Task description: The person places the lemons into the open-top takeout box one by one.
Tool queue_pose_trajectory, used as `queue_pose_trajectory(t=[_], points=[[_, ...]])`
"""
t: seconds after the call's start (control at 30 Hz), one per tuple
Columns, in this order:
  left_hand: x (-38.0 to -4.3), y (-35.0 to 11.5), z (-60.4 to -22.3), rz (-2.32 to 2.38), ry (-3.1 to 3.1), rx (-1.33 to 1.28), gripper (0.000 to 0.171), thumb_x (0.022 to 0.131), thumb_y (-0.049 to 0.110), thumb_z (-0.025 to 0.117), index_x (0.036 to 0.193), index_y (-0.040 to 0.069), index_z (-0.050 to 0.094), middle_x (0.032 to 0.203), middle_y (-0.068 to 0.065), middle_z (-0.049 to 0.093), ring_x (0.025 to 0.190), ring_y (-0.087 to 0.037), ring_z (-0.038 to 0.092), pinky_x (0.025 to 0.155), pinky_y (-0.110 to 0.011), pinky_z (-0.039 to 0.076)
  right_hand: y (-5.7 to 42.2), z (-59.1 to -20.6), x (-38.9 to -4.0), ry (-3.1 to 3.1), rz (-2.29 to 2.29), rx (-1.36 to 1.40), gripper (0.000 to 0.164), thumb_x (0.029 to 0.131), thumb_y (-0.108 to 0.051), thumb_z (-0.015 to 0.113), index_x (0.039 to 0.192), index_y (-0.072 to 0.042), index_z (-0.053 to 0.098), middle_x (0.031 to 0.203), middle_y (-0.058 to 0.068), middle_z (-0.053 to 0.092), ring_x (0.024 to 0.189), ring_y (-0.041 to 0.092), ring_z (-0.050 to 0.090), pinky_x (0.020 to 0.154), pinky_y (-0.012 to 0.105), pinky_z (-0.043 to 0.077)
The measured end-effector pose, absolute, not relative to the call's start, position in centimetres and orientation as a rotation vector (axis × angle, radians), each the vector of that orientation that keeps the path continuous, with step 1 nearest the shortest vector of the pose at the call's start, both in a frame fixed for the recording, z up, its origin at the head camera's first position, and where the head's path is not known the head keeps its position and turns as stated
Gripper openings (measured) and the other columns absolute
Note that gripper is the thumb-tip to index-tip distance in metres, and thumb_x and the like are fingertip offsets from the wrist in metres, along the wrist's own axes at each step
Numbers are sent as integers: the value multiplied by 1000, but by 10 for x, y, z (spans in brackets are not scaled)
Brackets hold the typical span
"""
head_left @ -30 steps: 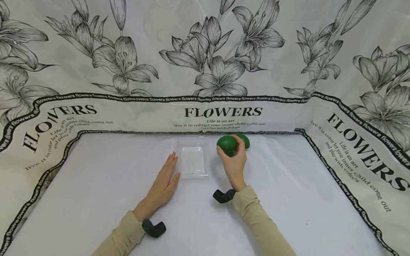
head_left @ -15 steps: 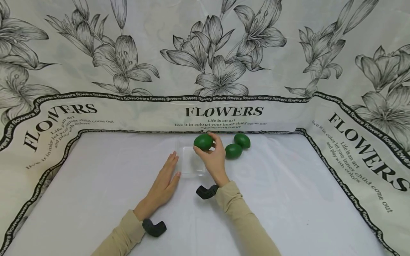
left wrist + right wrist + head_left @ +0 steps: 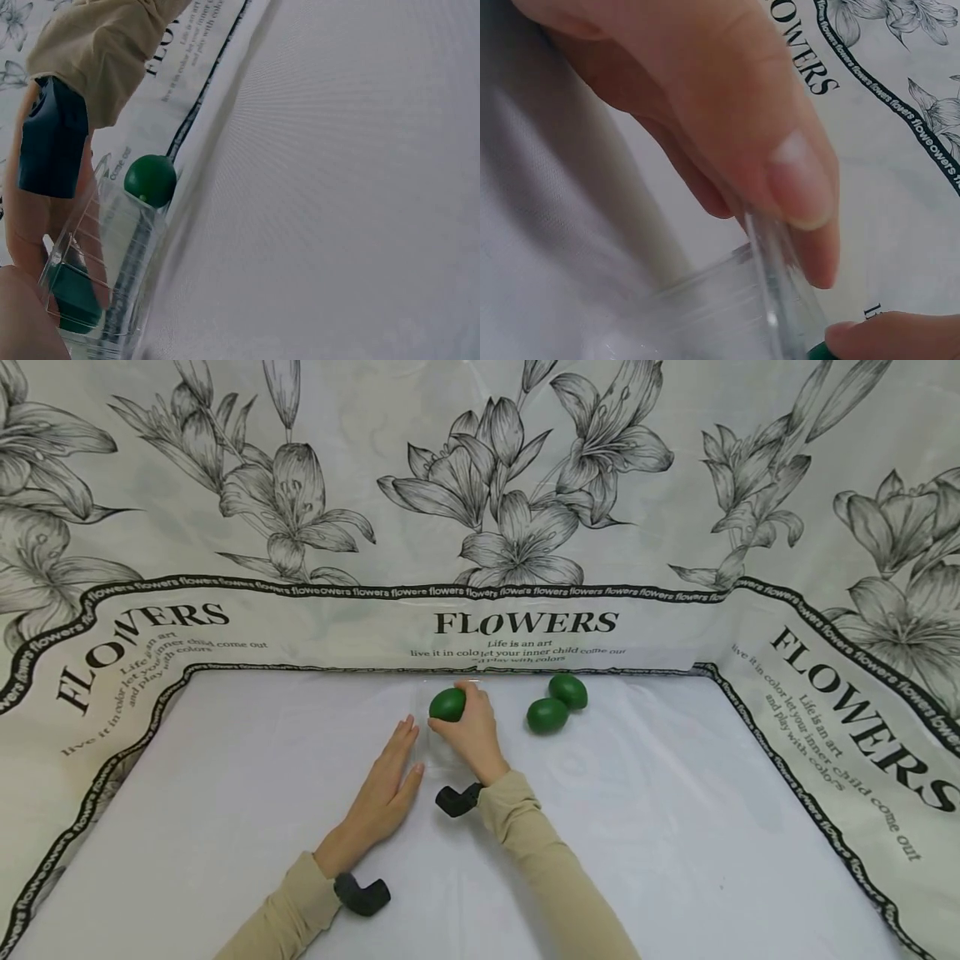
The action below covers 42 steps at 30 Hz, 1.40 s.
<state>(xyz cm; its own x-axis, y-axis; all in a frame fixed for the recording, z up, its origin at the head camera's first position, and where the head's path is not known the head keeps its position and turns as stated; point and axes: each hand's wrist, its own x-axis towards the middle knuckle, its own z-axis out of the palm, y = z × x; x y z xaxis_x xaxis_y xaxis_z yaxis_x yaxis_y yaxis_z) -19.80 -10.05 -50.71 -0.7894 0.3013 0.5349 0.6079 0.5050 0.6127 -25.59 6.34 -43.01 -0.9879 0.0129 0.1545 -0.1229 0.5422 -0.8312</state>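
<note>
My right hand (image 3: 472, 735) pinches a smooth green lime (image 3: 446, 704) between thumb and fingers, over the far part of a clear plastic box (image 3: 146, 225). In the left wrist view the held lime (image 3: 73, 296) shows through the box's wall; I cannot tell if it touches the bottom. My left hand (image 3: 378, 789) lies along the box's left side, fingers straight, and the right wrist view has its thumb at the rim. Two more limes, a nearer one (image 3: 547, 716) and a farther one (image 3: 568, 692), lie close together to the right of the box.
A white cloth (image 3: 720, 827) covers the table. Behind it rises a flower-printed backdrop (image 3: 517, 635), which also runs along both sides. Each wrist wears a black camera mount, one on the left (image 3: 362, 894) and one on the right (image 3: 457, 800).
My right hand has carried the lime leftward from beside the other two, then lowered it over the box. The left hand stays in place.
</note>
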Motion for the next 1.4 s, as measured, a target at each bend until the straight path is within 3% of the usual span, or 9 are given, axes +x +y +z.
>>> queue_pose_trajectory(t=[0.2, 0.37, 0.8, 1.4], points=[[-197, -99, -506, -1186, -2375, -773, 55, 102, 14, 50, 151, -6, 32, 161, -18, 25, 149, -34, 20, 119, -50, 20, 59, -437, -262, -2701, 1329, 94, 68, 79, -15, 82, 138, -1, 49, 129, 26, 50, 112, 39, 56, 94, 51, 51], [-196, -98, -505, -1193, -2383, -769, 55, 102, 14, 50, 151, -6, 32, 162, -16, 24, 149, -32, 19, 119, -51, 20, 59, -440, -264, -2708, 1326, 111, 64, 84, -12, 77, 140, 1, 49, 132, 28, 48, 116, 42, 54, 96, 53, 49], [-196, -97, -503, -1191, -2389, -764, 56, 102, 13, 51, 151, -6, 32, 162, -16, 24, 149, -32, 19, 119, -52, 21, 61, -439, -263, -2652, 1261, 127, 45, 90, -8, 70, 133, -1, 59, 133, 22, 51, 121, 38, 52, 101, 51, 46], [-195, -100, -503, -1189, -2411, -743, 57, 102, 14, 50, 153, -1, 31, 162, -14, 23, 150, -28, 17, 119, -52, 20, 68, -418, -255, -2660, 1181, 226, 45, 89, -10, 70, 130, 3, 59, 125, 26, 56, 111, 40, 58, 95, 52, 49]])
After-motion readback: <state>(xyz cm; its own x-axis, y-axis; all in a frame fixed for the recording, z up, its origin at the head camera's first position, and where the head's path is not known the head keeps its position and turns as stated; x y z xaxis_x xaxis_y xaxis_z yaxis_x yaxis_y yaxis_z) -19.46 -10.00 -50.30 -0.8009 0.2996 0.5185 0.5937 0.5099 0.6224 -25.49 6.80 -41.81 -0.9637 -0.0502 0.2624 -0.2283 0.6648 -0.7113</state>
